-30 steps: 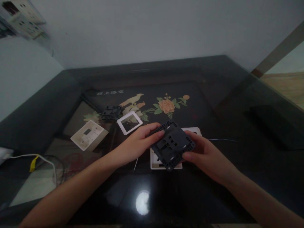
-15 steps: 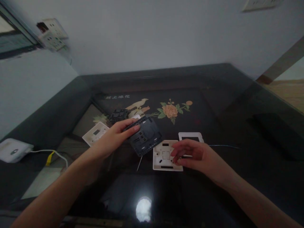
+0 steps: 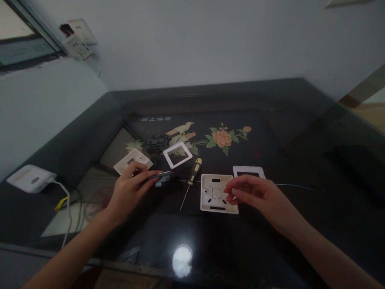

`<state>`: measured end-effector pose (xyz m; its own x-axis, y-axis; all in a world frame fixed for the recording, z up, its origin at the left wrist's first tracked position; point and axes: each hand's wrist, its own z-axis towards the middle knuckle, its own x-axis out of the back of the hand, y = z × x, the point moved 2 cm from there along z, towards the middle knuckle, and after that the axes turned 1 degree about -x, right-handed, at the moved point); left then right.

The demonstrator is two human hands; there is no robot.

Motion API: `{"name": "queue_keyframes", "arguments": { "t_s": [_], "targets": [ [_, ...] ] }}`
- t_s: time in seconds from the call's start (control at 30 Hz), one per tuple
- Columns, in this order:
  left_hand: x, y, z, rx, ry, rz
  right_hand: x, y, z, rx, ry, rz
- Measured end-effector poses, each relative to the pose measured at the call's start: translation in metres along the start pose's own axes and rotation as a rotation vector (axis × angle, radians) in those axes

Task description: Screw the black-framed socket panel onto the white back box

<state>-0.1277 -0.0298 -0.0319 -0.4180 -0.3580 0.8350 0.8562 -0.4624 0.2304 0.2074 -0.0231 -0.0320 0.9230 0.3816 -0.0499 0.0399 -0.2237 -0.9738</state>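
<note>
at left of centre, our left hand (image 3: pixel 129 192) pinches a dark plastic mounting plate (image 3: pixel 164 179) by its edge, seen nearly edge-on; a loosened pinch could drop it onto the glossy tabletop (image 3: pixel 240 249). right of centre, our right hand (image 3: pixel 255 192) curls its fingers over the white mounting box (image 3: pixel 214 196); we cannot tell whether they grip anything. a low sweep between could knock the screwdriver (image 3: pixel 195 170), sending it rolling.
</note>
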Motion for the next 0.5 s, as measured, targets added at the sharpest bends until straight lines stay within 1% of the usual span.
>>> {"name": "queue_keyframes", "arguments": {
  "t_s": [0.07, 0.2, 0.27, 0.4, 0.5],
  "targets": [
    [-0.002, 0.000, -0.009, -0.057, -0.001, 0.031, 0.000, 0.000, 0.000, 0.002, 0.005, -0.033],
    [-0.005, -0.003, -0.023, -0.106, -0.052, 0.061, 0.001, -0.001, 0.001, 0.017, 0.024, -0.115],
    [-0.006, -0.004, -0.029, -0.133, -0.074, 0.069, 0.000, -0.001, 0.002, 0.027, 0.014, -0.146],
    [-0.005, -0.009, -0.037, -0.160, -0.092, 0.078, -0.007, -0.002, 0.006, 0.044, -0.034, -0.187],
    [-0.003, -0.013, -0.039, -0.174, -0.098, 0.080, -0.015, -0.007, 0.013, 0.082, -0.052, -0.259]
  ]
}}
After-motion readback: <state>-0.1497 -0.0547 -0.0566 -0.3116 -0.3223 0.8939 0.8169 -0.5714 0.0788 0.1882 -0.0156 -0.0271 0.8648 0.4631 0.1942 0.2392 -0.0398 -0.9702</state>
